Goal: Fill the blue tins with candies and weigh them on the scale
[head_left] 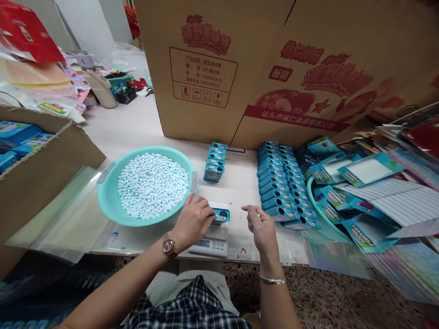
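Observation:
My left hand (195,218) is curled above a small blue candy box (222,214), its fingertips at the box's top, where small pale candies show at the fingers. The box has a dark round opening and sits on a white digital scale (210,246) with a lit display. Right of the scale, my right hand (259,224) is closed in a loose pinch, with a small white piece like a candy showing between the fingers. Left of my hands stands a turquoise basin (106,201) holding a heap of pale candies (152,185).
A short row of blue boxes (215,162) stands behind the scale. Longer rows of boxes (279,183) stand at right, beside a basin of printed sleeves (343,201). A large carton (206,121) walls off the back. An open carton (51,155) is at left.

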The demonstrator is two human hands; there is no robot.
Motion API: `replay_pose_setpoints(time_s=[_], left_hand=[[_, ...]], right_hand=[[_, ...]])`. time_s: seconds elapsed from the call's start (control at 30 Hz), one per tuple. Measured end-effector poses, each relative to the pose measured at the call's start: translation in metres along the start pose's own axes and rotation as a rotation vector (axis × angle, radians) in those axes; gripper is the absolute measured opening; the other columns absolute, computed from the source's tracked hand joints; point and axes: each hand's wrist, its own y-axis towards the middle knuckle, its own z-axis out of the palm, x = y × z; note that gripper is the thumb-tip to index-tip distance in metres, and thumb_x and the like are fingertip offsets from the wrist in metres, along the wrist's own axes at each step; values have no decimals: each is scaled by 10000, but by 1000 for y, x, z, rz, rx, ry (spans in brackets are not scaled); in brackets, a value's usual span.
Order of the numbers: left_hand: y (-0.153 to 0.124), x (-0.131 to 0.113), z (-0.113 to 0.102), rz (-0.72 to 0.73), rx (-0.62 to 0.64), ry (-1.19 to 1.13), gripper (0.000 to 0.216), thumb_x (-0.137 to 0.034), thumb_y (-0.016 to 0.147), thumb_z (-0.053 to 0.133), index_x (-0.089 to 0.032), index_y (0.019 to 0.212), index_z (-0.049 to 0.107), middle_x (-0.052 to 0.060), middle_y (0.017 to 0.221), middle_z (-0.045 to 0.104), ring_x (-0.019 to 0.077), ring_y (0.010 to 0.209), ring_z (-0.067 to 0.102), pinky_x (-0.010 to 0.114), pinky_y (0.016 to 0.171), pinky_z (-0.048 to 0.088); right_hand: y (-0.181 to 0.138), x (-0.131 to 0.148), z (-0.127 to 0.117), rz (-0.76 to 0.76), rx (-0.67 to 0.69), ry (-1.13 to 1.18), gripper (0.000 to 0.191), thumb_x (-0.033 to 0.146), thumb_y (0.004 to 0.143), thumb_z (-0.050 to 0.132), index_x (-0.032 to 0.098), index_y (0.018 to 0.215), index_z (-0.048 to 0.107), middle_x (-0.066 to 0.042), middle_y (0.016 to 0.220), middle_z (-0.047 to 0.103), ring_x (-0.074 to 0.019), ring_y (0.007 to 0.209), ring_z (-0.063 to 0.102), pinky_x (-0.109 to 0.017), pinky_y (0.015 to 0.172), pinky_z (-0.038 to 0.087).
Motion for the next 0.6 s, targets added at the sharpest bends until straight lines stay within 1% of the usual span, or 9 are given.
replay_pose_setpoints(time_s=[0.17, 0.27, 0.3, 0.37, 0.4, 0.43, 0.47, 0.53, 0.6], left_hand=[[23, -10, 13, 26, 46, 63, 157, -252, 912, 556, -207, 826, 679, 32, 840, 635, 234, 955, 552, 580, 1093, 247], [27, -12, 15, 7, 47, 6, 112, -284, 899, 582, -217, 905, 672, 35, 896, 646, 232, 964, 560, 546, 1083, 277], [27, -12, 14, 1, 51, -21, 157, -324, 882, 612, -223, 992, 659, 41, 959, 651, 236, 990, 560, 527, 1070, 302], [25, -10, 13, 7, 91, -13, 453, -410, 802, 698, -220, 1196, 576, 76, 1127, 631, 275, 1104, 534, 530, 1060, 317], [24, -9, 12, 23, 130, 27, 572, -423, 756, 737, -210, 1247, 537, 96, 1172, 618, 303, 1153, 513, 555, 1067, 300], [25, -8, 12, 42, 176, 80, 600, -403, 726, 757, -200, 1244, 531, 107, 1170, 620, 325, 1173, 503, 587, 1077, 270], [27, -7, 12, 59, 219, 136, 537, -357, 718, 756, -193, 1189, 557, 108, 1126, 636, 335, 1159, 511, 614, 1085, 237], [36, -2, 13, 81, 269, 215, 317, -250, 723, 710, -186, 1015, 605, 97, 1001, 663, 322, 1070, 553, 629, 1093, 204], [53, 6, 15, 80, 264, 252, 212, -195, 713, 670, -181, 916, 610, 101, 955, 668, 310, 1004, 570, 618, 1095, 203]], right_hand=[[-1, -18, 4, 88, 23, 108, 468, 607, 766, 669, 157, 891, 663, 99, 544, 231, -58, 449, 157, -213, 424, 100], [0, -21, 5, 103, 34, 151, 469, 609, 752, 686, 159, 881, 656, 101, 541, 241, -51, 440, 157, -205, 419, 96], [0, -22, 5, 105, 32, 159, 470, 609, 749, 690, 158, 879, 658, 102, 539, 238, -49, 439, 155, -203, 418, 97], [1, -24, 4, 116, 36, 172, 475, 608, 746, 696, 154, 882, 664, 106, 536, 225, -47, 440, 144, -199, 415, 100], [2, -26, 3, 124, 43, 181, 474, 605, 745, 699, 153, 884, 667, 106, 538, 220, -46, 441, 139, -197, 414, 101], [2, -27, 4, 134, 51, 195, 472, 602, 745, 702, 153, 885, 668, 106, 541, 218, -45, 442, 136, -196, 413, 101], [3, -29, 4, 144, 58, 211, 468, 599, 745, 705, 154, 885, 668, 106, 544, 218, -45, 444, 136, -195, 413, 101], [4, -32, 6, 158, 64, 237, 457, 591, 745, 711, 158, 882, 664, 103, 550, 221, -44, 445, 142, -193, 415, 101], [5, -33, 8, 156, 62, 247, 451, 589, 748, 711, 161, 881, 661, 102, 552, 219, -45, 443, 147, -193, 417, 105]])
